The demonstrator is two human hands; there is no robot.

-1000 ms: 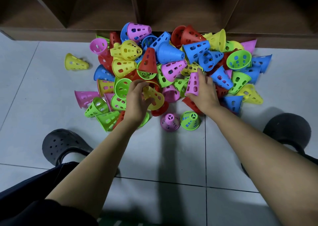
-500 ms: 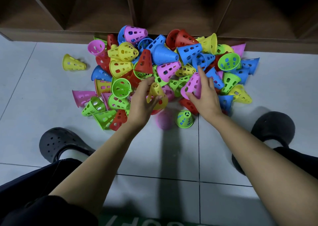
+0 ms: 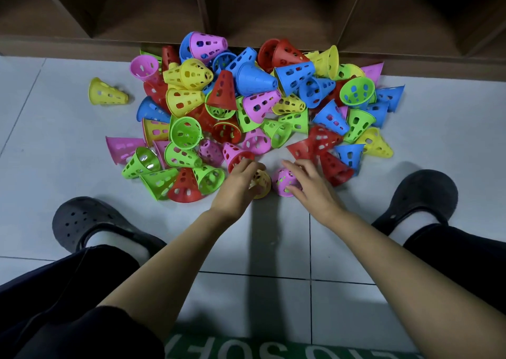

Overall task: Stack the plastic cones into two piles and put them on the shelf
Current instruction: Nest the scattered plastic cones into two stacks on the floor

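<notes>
A heap of perforated plastic cones (image 3: 254, 79) in red, blue, yellow, green and pink lies on the tiled floor in front of the wooden shelf (image 3: 153, 11). At the heap's near edge my left hand (image 3: 235, 186) grips a yellow cone (image 3: 262, 184) just above or on the floor. Right beside it my right hand (image 3: 309, 186) holds a pink cone (image 3: 284, 180), fingers over its top. Green shows through the pink cone's holes, so it sits over a green one. The two held cones are close together, almost touching.
One yellow cone (image 3: 106, 93) lies apart at the left. My black clogs (image 3: 87, 221) (image 3: 421, 194) stand either side of my arms. A green mat (image 3: 246, 347) runs along the bottom edge. The shelf's open cubbies are dark.
Both hands drew back from the heap toward me and down. The pink cone went over the standing green cone; the yellow cone came down where a pink cone stood.
</notes>
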